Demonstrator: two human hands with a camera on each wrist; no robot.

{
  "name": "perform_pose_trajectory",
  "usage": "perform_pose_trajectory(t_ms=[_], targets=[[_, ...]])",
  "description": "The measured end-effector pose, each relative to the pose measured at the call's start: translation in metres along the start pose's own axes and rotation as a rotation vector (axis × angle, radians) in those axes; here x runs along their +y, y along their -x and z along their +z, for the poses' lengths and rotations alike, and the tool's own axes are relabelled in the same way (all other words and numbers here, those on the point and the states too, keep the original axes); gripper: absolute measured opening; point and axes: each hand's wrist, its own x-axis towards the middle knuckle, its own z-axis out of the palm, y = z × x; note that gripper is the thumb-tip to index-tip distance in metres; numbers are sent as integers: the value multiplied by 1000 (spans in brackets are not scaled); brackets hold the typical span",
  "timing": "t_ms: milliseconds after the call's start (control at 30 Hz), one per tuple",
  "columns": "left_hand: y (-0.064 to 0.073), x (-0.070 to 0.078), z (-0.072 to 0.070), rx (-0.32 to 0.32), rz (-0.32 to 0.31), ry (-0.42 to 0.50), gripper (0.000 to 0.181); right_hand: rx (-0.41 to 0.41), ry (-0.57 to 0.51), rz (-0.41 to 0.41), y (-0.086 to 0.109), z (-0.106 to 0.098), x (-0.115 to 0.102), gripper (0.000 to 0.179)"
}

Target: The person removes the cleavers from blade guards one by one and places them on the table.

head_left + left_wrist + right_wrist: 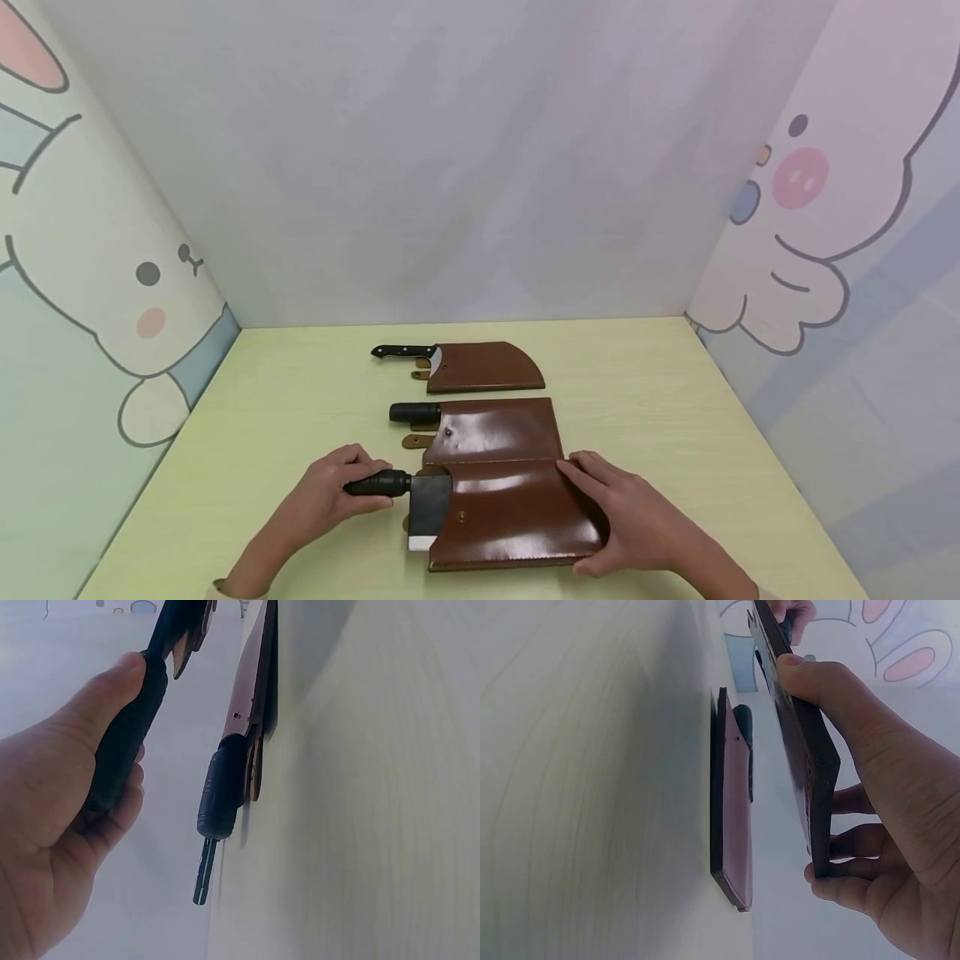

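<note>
Black-handled, dark steel cleaver (430, 504) sits near the table's near side, blade mostly inside a glossy brown stitched leather sheath (517, 512). Long axis runs left-right, roughly parallel to the back edge of the table. Handle points left, sheath's closed end points right, pale cutting edge faces the person. Short band of blade shows between handle and sheath mouth. Both wrist views show the pair raised clear of the table.

Left hand (327, 493): grip wrapped round the cleaver's handle, thumb lying along it. Right hand (633, 518): grip clasping the sheath's closed end, thumb at the near edge, fingers toward the far edge.

Just beyond: second brown leather sheath (498, 429) with a stubby black handle (415, 412) out its left end and a tan leather strap (417, 442) below that. Head view has the held sheath covering its near edge; wrist views show them apart.

Farthest back: curved-tip brown sheath (483, 367), flat black riveted handle (403, 351), also pointing left. Both of these lie on the pale yellow wood-grain table (262, 400).

Around it: plain grey back wall (450, 167), cartoon rabbit (105, 242) on the left wall, cartoon pig (847, 192) on the right.
</note>
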Motion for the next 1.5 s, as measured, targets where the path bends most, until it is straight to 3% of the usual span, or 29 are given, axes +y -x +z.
perform_pose_trajectory(t_ms=[567,867,1500], targets=[[8,-3,-3,-5,-49,8,35,12,26,26,8,2,6,113],[10,-7,-4,29,-11,5,32,53,28,8,11,2,9,114],[18,-18,-6,44,2,30,29,82,7,-5,18,0,12,113]])
